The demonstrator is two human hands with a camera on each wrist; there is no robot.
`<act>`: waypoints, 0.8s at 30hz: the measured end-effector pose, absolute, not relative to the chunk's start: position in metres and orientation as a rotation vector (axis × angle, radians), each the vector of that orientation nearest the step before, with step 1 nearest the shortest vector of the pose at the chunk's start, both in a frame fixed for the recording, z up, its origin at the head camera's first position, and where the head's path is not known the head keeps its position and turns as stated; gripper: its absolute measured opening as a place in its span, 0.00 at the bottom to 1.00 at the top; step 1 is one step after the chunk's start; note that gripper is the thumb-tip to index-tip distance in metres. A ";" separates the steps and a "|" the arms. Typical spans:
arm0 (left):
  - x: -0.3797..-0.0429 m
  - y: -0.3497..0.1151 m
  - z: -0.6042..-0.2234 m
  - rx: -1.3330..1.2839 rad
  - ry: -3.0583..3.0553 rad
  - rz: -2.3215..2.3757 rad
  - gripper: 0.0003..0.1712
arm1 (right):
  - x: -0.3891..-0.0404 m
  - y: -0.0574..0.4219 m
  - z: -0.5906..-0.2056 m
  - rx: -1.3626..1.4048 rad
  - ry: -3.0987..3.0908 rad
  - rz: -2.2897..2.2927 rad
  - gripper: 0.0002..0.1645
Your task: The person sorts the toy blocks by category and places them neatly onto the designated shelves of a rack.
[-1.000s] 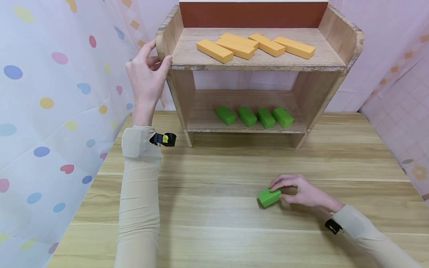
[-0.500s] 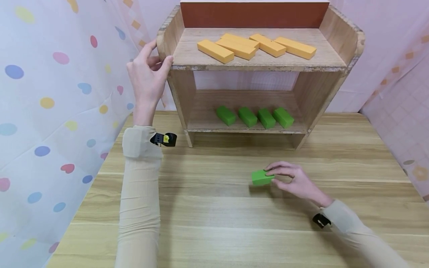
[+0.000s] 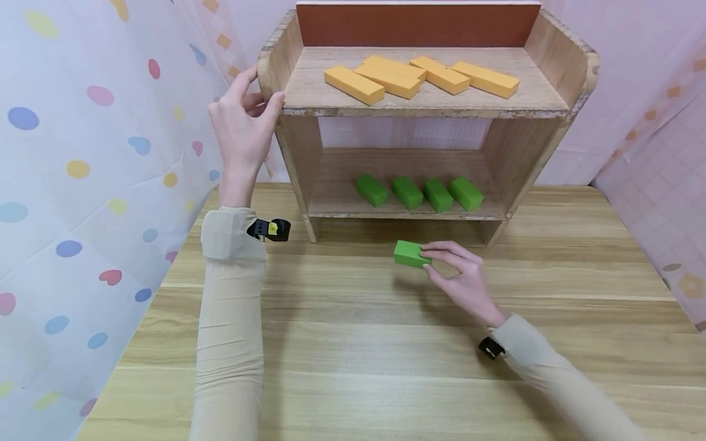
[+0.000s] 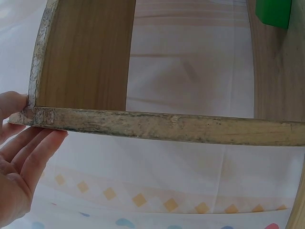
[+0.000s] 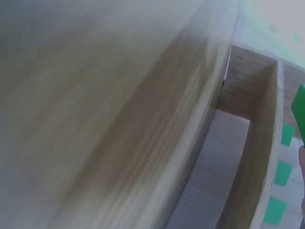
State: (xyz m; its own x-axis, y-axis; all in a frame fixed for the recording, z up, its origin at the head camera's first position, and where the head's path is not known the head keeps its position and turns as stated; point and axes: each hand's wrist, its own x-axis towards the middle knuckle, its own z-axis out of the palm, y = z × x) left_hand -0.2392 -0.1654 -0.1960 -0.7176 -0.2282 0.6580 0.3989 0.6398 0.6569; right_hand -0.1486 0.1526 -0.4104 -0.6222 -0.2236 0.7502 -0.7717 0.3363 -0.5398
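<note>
In the head view my left hand grips the left side of a two-tier wooden shelf at upper-board height. The left wrist view has the thumb on one side of the worn wooden edge and the fingers on the other. My right hand pinches one end of a green block between thumb and fingers. That block is above the table, just in front of the shelf, its shadow below it. At the right wrist view's edge, part of the held block shows.
Several green blocks lie in a row on the lower board. Several yellow-orange blocks lie on the upper board, some touching. The shelf stands at the back of the wood-grain table. A dotted curtain hangs at the left.
My right hand has lifted the green block off the table and carried it forward and left, toward the shelf. The left hand has kept its grip in place.
</note>
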 end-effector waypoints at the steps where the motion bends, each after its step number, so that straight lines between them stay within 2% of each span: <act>1: -0.239 -0.165 -0.196 -0.131 -2.116 -1.081 0.22 | -0.150 0.149 -0.410 0.867 -2.027 1.249 0.15; 11: -0.239 -0.166 -0.196 -0.126 -2.115 -1.083 0.22 | -0.166 0.117 -0.410 0.869 -1.928 1.179 0.13; 24: -0.239 -0.165 -0.196 -0.127 -2.116 -1.090 0.22 | -0.185 0.076 -0.398 0.736 -1.884 1.177 0.12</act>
State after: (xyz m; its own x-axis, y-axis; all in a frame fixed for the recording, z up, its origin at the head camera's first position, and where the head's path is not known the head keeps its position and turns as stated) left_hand -0.2387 -0.1654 -0.1957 -0.7217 -0.2328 0.6519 0.3956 0.6340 0.6644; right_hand -0.1853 0.0764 -0.3983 -0.5277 -0.0683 0.8467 -0.7909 0.4031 -0.4604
